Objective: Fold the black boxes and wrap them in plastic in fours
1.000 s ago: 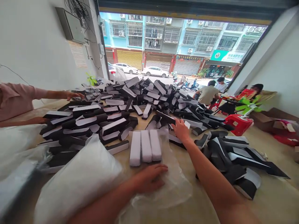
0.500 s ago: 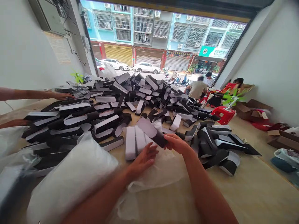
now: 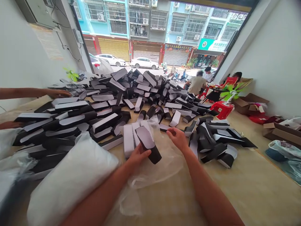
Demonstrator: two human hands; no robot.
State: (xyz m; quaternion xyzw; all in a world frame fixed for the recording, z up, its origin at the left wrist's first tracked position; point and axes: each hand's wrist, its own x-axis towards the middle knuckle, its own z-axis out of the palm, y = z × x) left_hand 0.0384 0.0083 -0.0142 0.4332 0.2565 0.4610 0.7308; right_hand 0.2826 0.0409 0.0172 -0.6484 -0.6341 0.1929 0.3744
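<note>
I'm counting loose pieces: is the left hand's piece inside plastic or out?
Out: the left hand holds the black-and-white piece bare over clear plastic.

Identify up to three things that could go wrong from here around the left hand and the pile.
1. The left hand grips the black-and-white oblong piece along one side, so it might twist or slip.
2. The piece overlaps the white oblong blocks in view; lowering it could nudge them askew.
3. The loose heap of black-and-white pieces leans at many angles, so some might slide.
</note>
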